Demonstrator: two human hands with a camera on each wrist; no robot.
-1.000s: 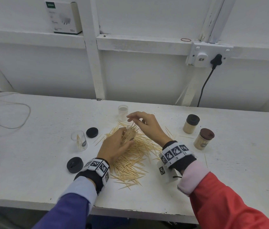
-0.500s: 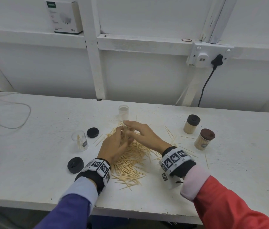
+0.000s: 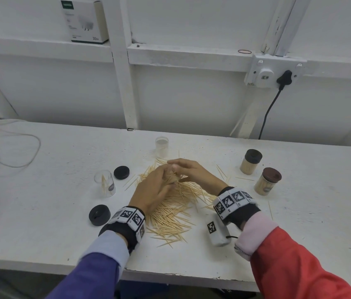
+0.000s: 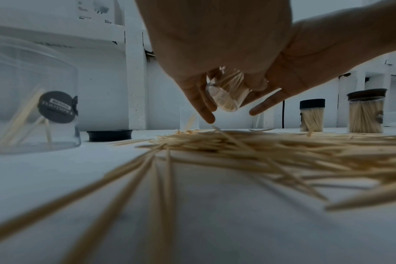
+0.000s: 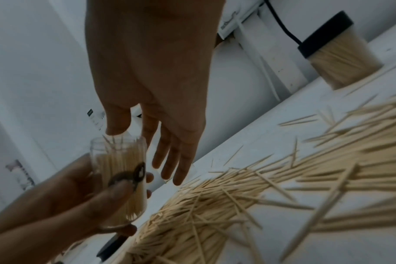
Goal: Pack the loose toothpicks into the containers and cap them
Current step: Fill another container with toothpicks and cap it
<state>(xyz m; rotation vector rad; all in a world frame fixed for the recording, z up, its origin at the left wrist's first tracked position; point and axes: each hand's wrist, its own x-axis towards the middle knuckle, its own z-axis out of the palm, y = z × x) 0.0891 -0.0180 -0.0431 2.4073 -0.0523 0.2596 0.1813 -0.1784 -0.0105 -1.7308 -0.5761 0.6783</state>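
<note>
Left hand (image 3: 152,190) is wrapped around a small clear jar (image 5: 120,180), already packed nearly full of toothpicks, lifted just above the big toothpick pile (image 3: 176,208). Right hand (image 3: 194,172) sits right at the jar's open mouth, thumb on the rim and the other fingers stretched out loose, not gripping anything as far as I can see. Left of the pile there's an open jar (image 3: 105,184) with only a few picks in it, plus two black caps (image 3: 121,172) (image 3: 99,214). Another empty jar (image 3: 161,145) stands behind the pile. Off to the pile's right, two filled, capped jars (image 3: 251,161) (image 3: 267,184) stand close together.
</note>
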